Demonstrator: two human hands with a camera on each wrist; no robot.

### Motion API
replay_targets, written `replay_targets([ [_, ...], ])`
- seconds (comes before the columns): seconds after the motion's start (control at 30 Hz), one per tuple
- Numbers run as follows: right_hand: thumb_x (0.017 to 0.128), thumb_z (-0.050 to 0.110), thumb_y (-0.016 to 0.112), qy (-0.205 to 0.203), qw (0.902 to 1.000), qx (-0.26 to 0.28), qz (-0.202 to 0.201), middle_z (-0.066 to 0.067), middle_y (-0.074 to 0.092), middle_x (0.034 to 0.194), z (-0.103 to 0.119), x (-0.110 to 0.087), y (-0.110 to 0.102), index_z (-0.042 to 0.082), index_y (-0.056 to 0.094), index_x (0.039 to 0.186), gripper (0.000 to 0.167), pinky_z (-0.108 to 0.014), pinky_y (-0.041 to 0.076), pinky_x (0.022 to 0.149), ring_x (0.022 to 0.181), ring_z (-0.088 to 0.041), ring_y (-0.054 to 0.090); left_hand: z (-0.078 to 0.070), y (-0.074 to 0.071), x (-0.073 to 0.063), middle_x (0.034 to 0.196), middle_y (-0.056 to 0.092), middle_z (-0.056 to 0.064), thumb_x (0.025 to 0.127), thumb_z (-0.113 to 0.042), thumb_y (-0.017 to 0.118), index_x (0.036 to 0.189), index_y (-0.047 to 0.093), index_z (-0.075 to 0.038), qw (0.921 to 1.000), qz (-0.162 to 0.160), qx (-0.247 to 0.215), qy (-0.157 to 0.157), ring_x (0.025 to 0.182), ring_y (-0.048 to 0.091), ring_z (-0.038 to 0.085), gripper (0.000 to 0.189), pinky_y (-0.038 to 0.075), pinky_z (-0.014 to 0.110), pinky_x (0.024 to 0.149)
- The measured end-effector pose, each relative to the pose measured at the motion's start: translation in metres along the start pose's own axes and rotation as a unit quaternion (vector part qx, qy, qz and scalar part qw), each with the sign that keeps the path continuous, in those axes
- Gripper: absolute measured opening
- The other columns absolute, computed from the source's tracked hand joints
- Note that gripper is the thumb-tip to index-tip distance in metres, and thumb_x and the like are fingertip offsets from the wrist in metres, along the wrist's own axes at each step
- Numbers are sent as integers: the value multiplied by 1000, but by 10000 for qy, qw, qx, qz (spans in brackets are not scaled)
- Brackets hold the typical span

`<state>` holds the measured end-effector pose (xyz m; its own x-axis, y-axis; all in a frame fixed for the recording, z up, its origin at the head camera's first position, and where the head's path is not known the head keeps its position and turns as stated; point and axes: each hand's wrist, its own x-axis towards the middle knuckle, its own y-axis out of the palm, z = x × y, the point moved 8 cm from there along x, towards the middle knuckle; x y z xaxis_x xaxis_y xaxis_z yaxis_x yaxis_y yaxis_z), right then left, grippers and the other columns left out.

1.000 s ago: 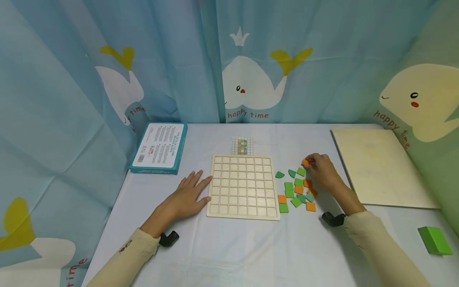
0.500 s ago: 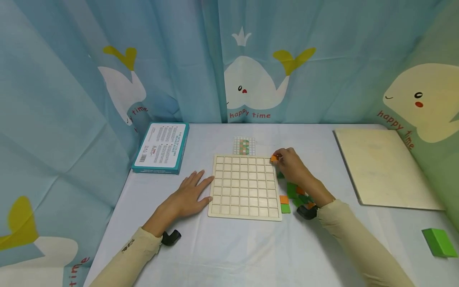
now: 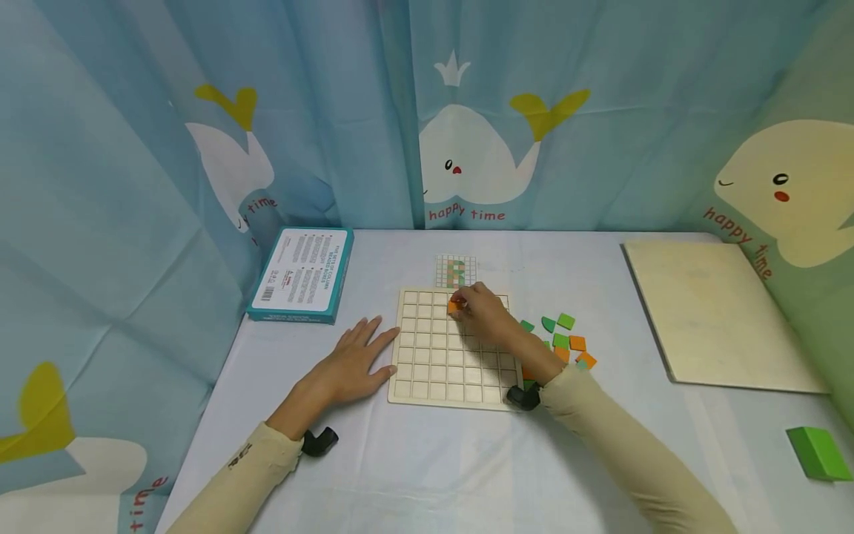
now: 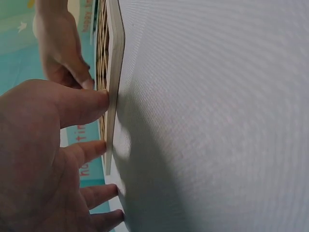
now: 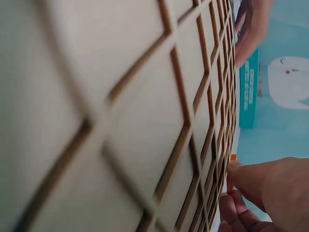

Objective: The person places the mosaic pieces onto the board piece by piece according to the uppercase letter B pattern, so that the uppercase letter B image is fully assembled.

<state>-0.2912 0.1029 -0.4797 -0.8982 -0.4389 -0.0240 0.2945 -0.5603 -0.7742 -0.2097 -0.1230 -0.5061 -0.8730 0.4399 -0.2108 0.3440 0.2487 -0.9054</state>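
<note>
A pale wooden grid board [image 3: 422, 354] lies mid-table, its square cells divided by thin ridges. Over the board's upper rows, my right hand [image 3: 485, 315] pinches an orange square tile [image 3: 454, 306] between thumb and fingertips. The same orange tile [image 5: 230, 179] shows in the right wrist view, close to the grid. My left hand [image 3: 350, 362] rests with spread fingers at the board's left edge; in the left wrist view, its thumb [image 4: 89, 104] and a finger touch the rim. Right of the board lie loose green and orange tiles [image 3: 577, 343], partly hidden by my right forearm.
Behind the board lies a small printed pattern card [image 3: 457, 270]. A teal-edged box [image 3: 302, 271] sits at the back left. To the right are a large flat wooden panel [image 3: 723, 315] and a green block [image 3: 818, 452]. Whale-printed curtains [image 3: 347, 111] close off the back.
My right hand has carried the orange tile leftward from the loose pile to above the board's upper rows. My left hand stays at the board's left edge.
</note>
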Motion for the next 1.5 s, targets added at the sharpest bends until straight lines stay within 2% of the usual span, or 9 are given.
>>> replay_targets([
  [0.17, 105, 14, 68, -96, 9999, -106, -72, -15, 61, 122, 12, 5, 8, 2, 65, 122, 21, -49, 52, 97, 111, -30, 60, 0, 0, 0, 176, 16, 16, 106, -52, 53, 168, 29, -27, 10000, 16, 30, 9, 163, 9, 41, 71, 16, 61, 130],
  [0.33, 104, 10, 68, -228, 9989, -367, -175, -13, 63, 119, 19, 8, 14, 2, 70, 115, 14, -48, 52, 92, 105, -28, 61, 0, -1, -1, 176, 17, 16, 106, -51, 53, 168, 30, -27, 10000, 2, 1, 24, 163, 10, 41, 70, 17, 62, 129],
  [0.5, 101, 7, 70, -451, 9968, -539, -378, -12, 65, 113, 28, 5, 13, 2, 72, 114, 14, -49, 53, 88, 101, -28, 65, -1, -2, -1, 176, 17, 17, 106, -50, 54, 168, 30, -26, 10000, 7, -33, 52, 163, 11, 42, 70, 17, 62, 129],
  [0.7, 100, 5, 72, -689, 9941, -637, -537, -12, 65, 112, 31, 3, 13, 0, 73, 113, 14, -43, 54, 84, 99, -29, 61, -1, -1, -1, 176, 17, 17, 106, -50, 53, 168, 30, -26, 10000, 18, -24, 31, 163, 10, 41, 70, 17, 62, 129],
  [0.87, 100, 6, 72, -748, 9946, -539, -473, -16, 62, 117, 27, -1, 7, 0, 74, 115, 16, -43, 57, 87, 103, -30, 62, 0, -1, -1, 176, 17, 17, 106, -51, 53, 168, 30, -26, 10000, 2, -10, 13, 163, 10, 41, 70, 17, 62, 129],
  [1.0, 104, 7, 66, -422, 9983, -236, -330, -19, 59, 124, 9, -9, -10, 0, 69, 127, 24, -49, 56, 93, 109, -34, 61, 0, -1, -1, 176, 16, 16, 106, -52, 53, 168, 30, -27, 10000, 18, 18, -7, 163, 9, 41, 71, 16, 61, 130],
  [1.13, 106, 8, 64, -83, 9981, 160, -586, -23, 59, 128, -13, -27, -43, -3, 64, 134, 30, -54, 54, 99, 116, -40, 62, -2, -2, 0, 176, 16, 17, 107, -51, 52, 168, 30, -26, 10000, 38, 41, -18, 163, 9, 41, 71, 15, 60, 130],
  [1.33, 109, 18, 60, 711, 9891, 588, -1147, -25, 58, 136, -64, -65, -85, -4, 60, 138, 36, -57, 51, 108, 125, -43, 60, -3, -2, 0, 176, 16, 17, 106, -52, 52, 168, 30, -25, 10000, 67, 45, -21, 163, 9, 41, 71, 15, 60, 130],
  [1.5, 110, 19, 58, 1262, 9816, 661, -1274, -30, 54, 143, -101, -96, -103, -6, 56, 143, 41, -62, 45, 112, 132, -48, 55, -3, -1, 0, 176, 16, 17, 106, -51, 52, 168, 30, -25, 10000, 71, 22, -24, 163, 9, 41, 71, 15, 61, 130],
])
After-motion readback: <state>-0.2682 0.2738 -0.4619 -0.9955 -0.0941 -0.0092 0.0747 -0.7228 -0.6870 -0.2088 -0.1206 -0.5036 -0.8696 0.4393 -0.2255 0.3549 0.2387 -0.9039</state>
